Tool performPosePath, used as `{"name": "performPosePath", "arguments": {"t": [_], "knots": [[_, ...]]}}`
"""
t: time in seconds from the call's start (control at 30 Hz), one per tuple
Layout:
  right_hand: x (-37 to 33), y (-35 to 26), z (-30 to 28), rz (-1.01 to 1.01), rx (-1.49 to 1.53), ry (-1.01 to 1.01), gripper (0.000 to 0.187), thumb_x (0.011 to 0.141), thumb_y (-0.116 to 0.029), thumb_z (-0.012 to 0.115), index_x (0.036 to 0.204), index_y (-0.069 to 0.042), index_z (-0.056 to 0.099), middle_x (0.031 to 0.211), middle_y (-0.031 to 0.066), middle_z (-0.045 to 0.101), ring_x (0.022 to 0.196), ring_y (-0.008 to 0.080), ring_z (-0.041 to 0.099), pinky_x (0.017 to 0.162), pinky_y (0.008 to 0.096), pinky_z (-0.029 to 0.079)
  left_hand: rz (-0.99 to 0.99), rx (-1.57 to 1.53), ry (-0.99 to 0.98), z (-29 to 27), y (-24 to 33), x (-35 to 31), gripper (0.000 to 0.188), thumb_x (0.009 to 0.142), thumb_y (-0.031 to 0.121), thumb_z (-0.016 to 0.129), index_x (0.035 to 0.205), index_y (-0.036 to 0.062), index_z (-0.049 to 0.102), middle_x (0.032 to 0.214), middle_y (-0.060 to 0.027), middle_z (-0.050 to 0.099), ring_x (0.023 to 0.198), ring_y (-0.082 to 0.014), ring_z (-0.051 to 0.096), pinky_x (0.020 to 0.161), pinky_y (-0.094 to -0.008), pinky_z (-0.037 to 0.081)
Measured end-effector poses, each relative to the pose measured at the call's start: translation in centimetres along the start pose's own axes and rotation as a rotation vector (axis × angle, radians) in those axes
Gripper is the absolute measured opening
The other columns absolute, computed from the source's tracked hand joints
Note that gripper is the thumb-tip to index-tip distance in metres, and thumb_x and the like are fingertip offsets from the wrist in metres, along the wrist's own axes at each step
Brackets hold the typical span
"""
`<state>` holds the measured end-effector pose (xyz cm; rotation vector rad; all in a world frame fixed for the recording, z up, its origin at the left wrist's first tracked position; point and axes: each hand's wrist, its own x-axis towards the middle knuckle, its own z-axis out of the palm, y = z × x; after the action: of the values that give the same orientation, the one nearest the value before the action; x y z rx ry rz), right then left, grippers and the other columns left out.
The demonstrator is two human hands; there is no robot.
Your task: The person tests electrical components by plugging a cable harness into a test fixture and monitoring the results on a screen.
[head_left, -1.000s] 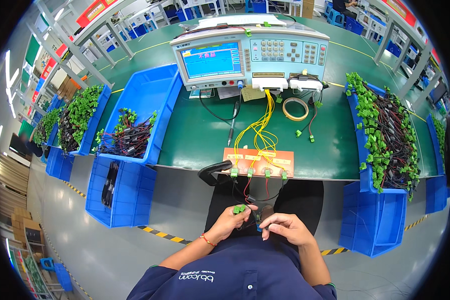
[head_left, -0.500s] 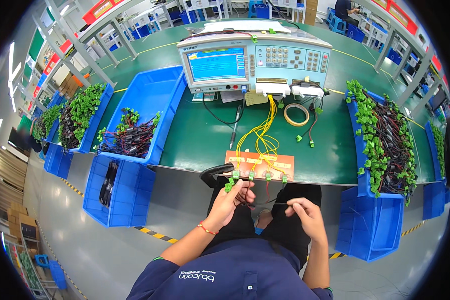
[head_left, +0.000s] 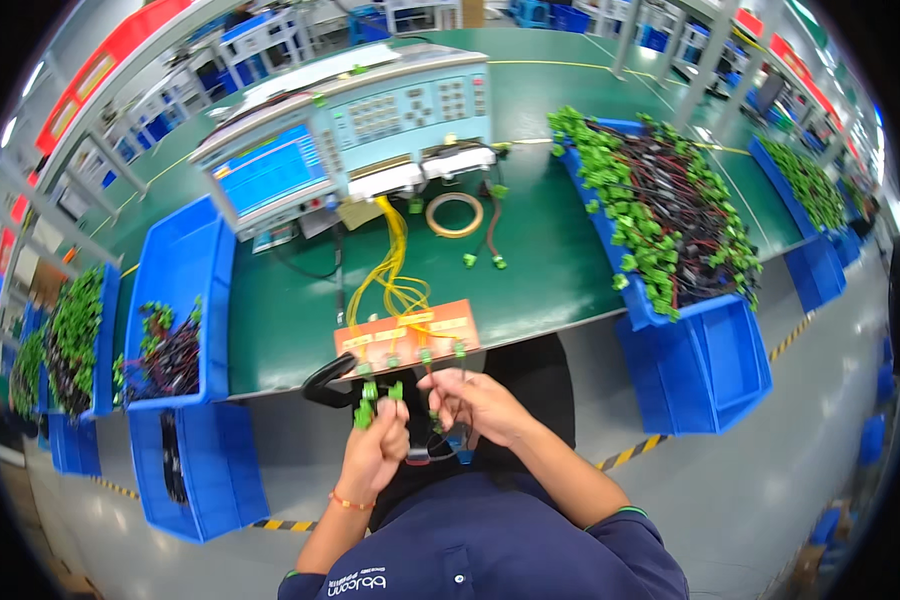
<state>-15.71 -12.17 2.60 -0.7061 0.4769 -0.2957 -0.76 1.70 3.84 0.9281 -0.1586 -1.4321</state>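
Note:
My left hand [head_left: 378, 448] is closed around a small cable bunch, with its green connectors [head_left: 365, 412] poking out above the fingers. Just to the right, my right hand [head_left: 475, 405] pinches a dark wire lead hanging below the fixture; its fingertips partly cover the lead. Beyond both hands lies an orange fixture board [head_left: 450, 318] at the table's front edge, with a row of green sockets along its near side. Yellow wires [head_left: 395, 250] run from the board to a bench tester [head_left: 390, 115] with a blue screen. Motion blur softens the finger details.
A blue bin [head_left: 185, 250] at left holds a pile of cables; another blue bin [head_left: 625, 250] at right is heaped with green-ended cables. A tape roll [head_left: 454, 233] and a loose cable [head_left: 492, 235] lie before the tester. A black handle [head_left: 328, 380] juts out beside the board.
The view has swung to the right, shifting the bench leftward. My right hand has come up close to the fixture's sockets and my left hand. My left hand keeps its green connectors.

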Motion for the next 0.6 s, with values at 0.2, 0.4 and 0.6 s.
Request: {"name": "performPosePath", "arguments": {"t": [0.2, 0.4, 0.6], "knots": [[-2.2, 0.3, -0.5, 0.056, -0.315, -0.188, 0.032, 0.105, -0.029, 0.042, 0.100, -0.003, 0.060, 0.057, -0.0055, 0.041, 0.049, 0.0040, 0.035, 0.048, 0.0233, 0.035, -0.071, 0.096, -0.242, -0.2, -2.0, -2.7, 0.028, 0.102, 0.027, 0.050, 0.103, -0.0006, 0.056, 0.057, 0.0043, 0.034, 0.050, -0.0070, 0.031, 0.052, -0.0249, 0.028], [-8.6, -7.8, -0.9, -0.435, -1.314, -0.427, 0.044, 0.093, -0.030, 0.064, 0.127, -0.003, 0.055, 0.097, 0.0110, 0.066, 0.086, 0.0223, 0.065, 0.079, 0.0376, 0.052, -0.094, 0.219, -0.227, -0.4, -0.8, -2.9, 0.022, 0.094, 0.018, 0.063, 0.102, -0.0029, 0.062, 0.056, 0.0042, 0.039, 0.049, -0.0056, 0.032, 0.050, -0.0245, 0.025], [-10.0, -24.5, -6.4, -0.877, -1.420, 0.716, 0.022, 0.093, -0.011, 0.060, 0.113, -0.003, 0.065, 0.107, 0.0099, 0.067, 0.097, 0.0214, 0.063, 0.088, 0.0330, 0.048, -0.027, 0.161, -0.211, -0.2, -0.6, -2.9, 0.019, 0.096, 0.017, 0.060, 0.101, -0.0006, 0.065, 0.050, 0.0068, 0.035, 0.044, -0.0042, 0.025, 0.048, -0.0253, 0.021]]}}
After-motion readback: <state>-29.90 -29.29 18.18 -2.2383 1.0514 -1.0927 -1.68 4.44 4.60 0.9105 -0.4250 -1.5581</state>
